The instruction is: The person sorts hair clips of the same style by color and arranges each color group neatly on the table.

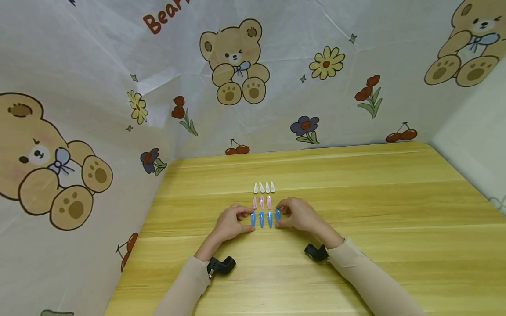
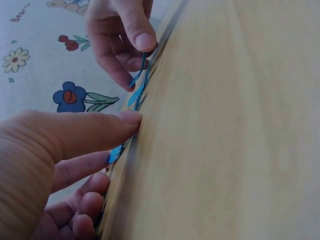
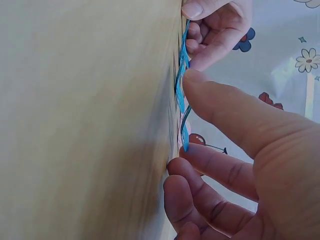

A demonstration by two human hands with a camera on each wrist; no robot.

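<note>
A row of several blue snap hair clips lies on the wooden table in front of me. My left hand [image 1: 232,223] pinches the leftmost blue hair clip [image 1: 253,219] by its ends, index finger at the far end and thumb at the near one. At the row's other end, my right hand [image 1: 297,214] holds the rightmost blue hair clip [image 1: 277,214] between thumb and index finger. That clip [image 3: 185,129] looks slightly raised and tilted in the right wrist view. Between the hands lie two more blue clips, a left one [image 1: 261,219] and a right one [image 1: 269,219], untouched.
Just beyond the blue row lie three pink hair clips [image 1: 262,202], and past them a row of several white hair clips [image 1: 267,187]. The wooden table [image 1: 379,197] meets a bear-printed cloth [image 1: 276,87] at its back and left. Both wrists carry black cameras.
</note>
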